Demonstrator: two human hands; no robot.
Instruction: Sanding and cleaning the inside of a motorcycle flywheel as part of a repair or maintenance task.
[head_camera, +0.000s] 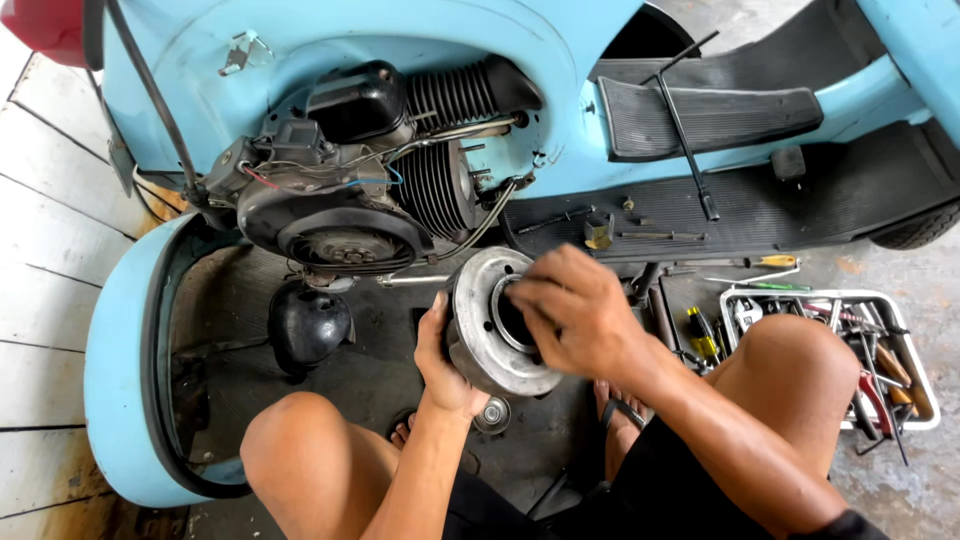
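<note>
Against the left edge of the view, white floorboards (40, 300) meet the pale blue body of a scooter (300, 30) lying on its side, its rear wheel well (220, 330) open and bare with no wheel fitted. Above that hollow the engine (340, 190) sits exposed, its finned cylinder (435, 185) and round fan cover (345, 240) uncovered. Below it, between the person's bare knees, the left hand (445, 365) cups the outer rim of a grey metal brake drum (490, 320) that is off the scooter and held in the air, while the right hand (575, 310) covers its open face, fingers dipped toward the centre bore; both hands are closed on the drum, one on each side. Judging from this, stripping down is done and the drum is not yet mounted. Further right, loose tools lie on the black floorboard mat (760, 200), and a white tray (925, 420) holds pliers and screwdrivers (775, 261).
</note>
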